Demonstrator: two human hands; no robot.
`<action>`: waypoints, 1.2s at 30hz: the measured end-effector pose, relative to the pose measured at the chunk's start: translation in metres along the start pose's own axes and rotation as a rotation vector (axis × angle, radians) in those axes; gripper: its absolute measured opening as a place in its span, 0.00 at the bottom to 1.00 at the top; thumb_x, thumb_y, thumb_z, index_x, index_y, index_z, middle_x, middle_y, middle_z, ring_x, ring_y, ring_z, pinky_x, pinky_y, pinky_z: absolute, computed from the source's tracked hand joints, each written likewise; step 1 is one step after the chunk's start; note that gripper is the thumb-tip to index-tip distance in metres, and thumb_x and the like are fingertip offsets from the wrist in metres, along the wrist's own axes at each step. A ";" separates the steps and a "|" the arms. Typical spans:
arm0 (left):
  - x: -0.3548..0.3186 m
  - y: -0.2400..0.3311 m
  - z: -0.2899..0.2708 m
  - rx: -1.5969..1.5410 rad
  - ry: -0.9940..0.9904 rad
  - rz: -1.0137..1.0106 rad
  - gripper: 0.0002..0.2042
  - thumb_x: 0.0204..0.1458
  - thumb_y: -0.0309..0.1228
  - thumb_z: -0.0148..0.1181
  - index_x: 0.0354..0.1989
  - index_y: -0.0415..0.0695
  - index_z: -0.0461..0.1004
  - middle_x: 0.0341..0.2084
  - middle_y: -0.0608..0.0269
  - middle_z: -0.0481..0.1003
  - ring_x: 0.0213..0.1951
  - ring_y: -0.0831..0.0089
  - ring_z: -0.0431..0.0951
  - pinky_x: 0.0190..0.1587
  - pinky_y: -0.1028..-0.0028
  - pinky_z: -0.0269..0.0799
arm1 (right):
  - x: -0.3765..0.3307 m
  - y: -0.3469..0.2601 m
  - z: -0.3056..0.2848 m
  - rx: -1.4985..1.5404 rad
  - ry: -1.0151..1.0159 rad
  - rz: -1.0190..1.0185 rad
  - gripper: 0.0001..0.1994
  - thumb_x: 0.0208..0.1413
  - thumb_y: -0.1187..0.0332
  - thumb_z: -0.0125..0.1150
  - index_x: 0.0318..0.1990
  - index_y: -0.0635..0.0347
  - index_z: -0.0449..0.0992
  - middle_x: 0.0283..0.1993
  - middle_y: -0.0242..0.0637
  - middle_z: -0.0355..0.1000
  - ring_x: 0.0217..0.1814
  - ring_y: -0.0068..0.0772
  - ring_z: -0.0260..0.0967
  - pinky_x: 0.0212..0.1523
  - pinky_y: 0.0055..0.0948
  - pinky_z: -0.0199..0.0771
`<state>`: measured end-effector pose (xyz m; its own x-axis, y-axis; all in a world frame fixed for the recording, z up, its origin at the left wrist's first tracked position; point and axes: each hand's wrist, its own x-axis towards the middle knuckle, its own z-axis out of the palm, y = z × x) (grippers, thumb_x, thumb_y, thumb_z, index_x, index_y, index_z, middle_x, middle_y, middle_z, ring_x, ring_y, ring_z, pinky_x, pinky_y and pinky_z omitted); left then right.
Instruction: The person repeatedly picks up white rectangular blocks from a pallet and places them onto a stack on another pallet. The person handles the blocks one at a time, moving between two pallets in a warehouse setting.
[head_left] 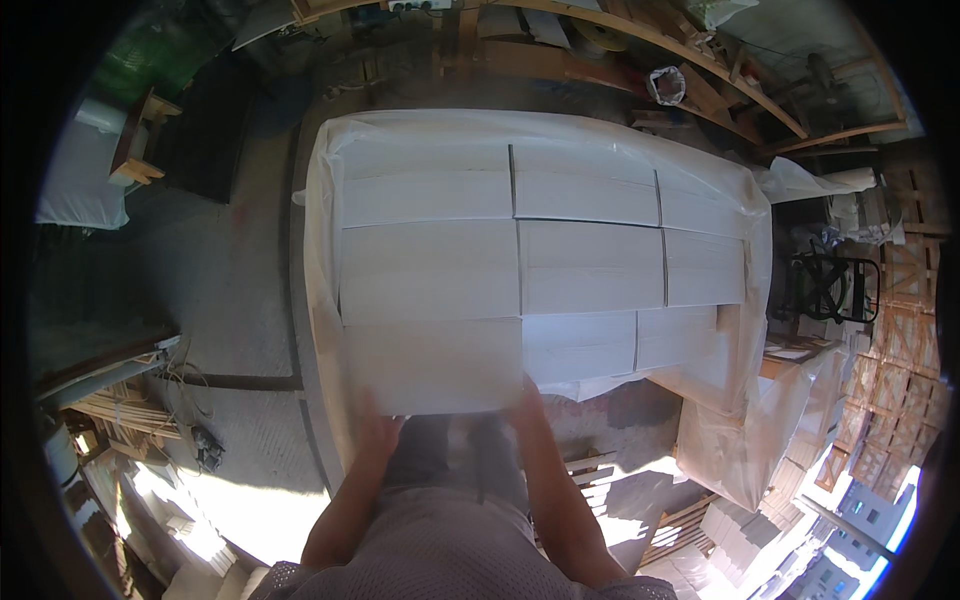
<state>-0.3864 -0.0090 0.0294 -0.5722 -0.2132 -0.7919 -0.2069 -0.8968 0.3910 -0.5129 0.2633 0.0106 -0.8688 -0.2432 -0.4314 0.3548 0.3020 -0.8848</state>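
A person in a pale mesh shirt (450, 550) and grey trousers (460, 455) grips a white box (435, 365) with both bare hands at the near left corner of a stack of white cartons (590, 265). The left hand (380, 425) is closed on the box's near left corner, the right hand (525, 402) on its near right corner, the load held between them; both hands are blurred, and the set of each finger cannot be told. The left forearm (345, 495) slants up and inward from the lower edge of the view, the right forearm (568, 490) mirroring it, elbows spread wide of the torso. The box's near side overhangs the trousers, its far side meeting the carton behind; whether it rests on the stack cannot be told. Clear film (323, 235) runs along the stack's left, far and right edges. Beyond the right edge stands a black metal frame (840, 285); off the near right corner, a film-wrapped load (740, 445) sits in partial sunlight.
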 end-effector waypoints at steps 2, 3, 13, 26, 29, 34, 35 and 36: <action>0.004 -0.003 -0.008 0.016 0.000 -0.015 0.37 0.54 0.63 0.47 0.68 0.55 0.53 0.65 0.65 0.56 0.66 0.60 0.54 0.65 0.51 0.51 | 0.002 0.017 0.000 -0.096 0.033 -0.061 0.27 0.50 0.68 0.64 0.59 0.62 0.67 0.54 0.44 0.72 0.56 0.40 0.70 0.55 0.33 0.69; 0.007 -0.005 -0.014 0.218 0.001 0.025 0.38 0.54 0.64 0.47 0.68 0.55 0.52 0.65 0.65 0.56 0.66 0.60 0.53 0.65 0.51 0.50 | 0.004 0.026 0.001 -0.280 0.049 -0.124 0.27 0.50 0.68 0.64 0.59 0.62 0.67 0.53 0.44 0.72 0.56 0.40 0.70 0.55 0.33 0.70; 0.000 0.008 -0.017 0.456 0.025 -0.045 0.45 0.52 0.65 0.48 0.70 0.47 0.45 0.67 0.55 0.51 0.68 0.59 0.50 0.66 0.49 0.46 | 0.002 0.145 0.033 0.445 -0.041 -0.221 0.26 0.59 0.47 0.53 0.55 0.59 0.68 0.51 0.43 0.71 0.54 0.47 0.68 0.51 0.50 0.70; -0.005 -0.043 0.157 2.216 0.116 1.155 0.31 0.62 0.44 0.41 0.67 0.35 0.49 0.67 0.44 0.50 0.68 0.52 0.50 0.68 0.52 0.42 | -0.202 0.269 -0.097 0.211 0.303 0.483 0.07 0.56 0.63 0.55 0.35 0.54 0.75 0.33 0.33 0.71 0.32 0.33 0.70 0.32 0.33 0.67; 0.015 -0.053 0.150 2.283 0.242 1.263 0.32 0.62 0.45 0.38 0.67 0.34 0.48 0.69 0.45 0.47 0.70 0.52 0.47 0.69 0.51 0.37 | -0.253 0.267 -0.119 0.806 0.421 0.731 0.07 0.57 0.64 0.55 0.32 0.55 0.74 0.26 0.30 0.70 0.24 0.29 0.69 0.20 0.30 0.66; 0.022 -0.054 0.141 2.182 0.226 1.429 0.32 0.58 0.45 0.45 0.65 0.34 0.53 0.67 0.46 0.50 0.69 0.51 0.48 0.68 0.50 0.42 | -0.283 0.250 -0.113 0.616 0.485 0.816 0.09 0.59 0.63 0.53 0.34 0.57 0.73 0.26 0.34 0.70 0.24 0.30 0.69 0.23 0.30 0.68; 0.021 -0.053 0.140 2.177 0.213 1.423 0.33 0.58 0.45 0.46 0.65 0.34 0.53 0.67 0.46 0.50 0.69 0.51 0.48 0.68 0.50 0.42 | -0.281 0.248 -0.110 0.627 0.463 0.800 0.09 0.60 0.63 0.53 0.35 0.58 0.73 0.28 0.35 0.70 0.26 0.31 0.70 0.25 0.31 0.69; 0.021 -0.053 0.142 2.172 0.231 1.405 0.33 0.57 0.45 0.46 0.65 0.34 0.53 0.67 0.46 0.50 0.69 0.51 0.48 0.68 0.50 0.42 | -0.279 0.247 -0.106 0.550 0.427 0.760 0.09 0.60 0.63 0.52 0.36 0.59 0.73 0.29 0.36 0.71 0.27 0.32 0.70 0.26 0.31 0.70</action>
<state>-0.4995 0.0888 0.0589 -0.9693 -0.1619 0.1851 -0.1592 0.9868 0.0292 -0.2193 0.5037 -0.0686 -0.3607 0.2160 -0.9073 0.8775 -0.2509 -0.4086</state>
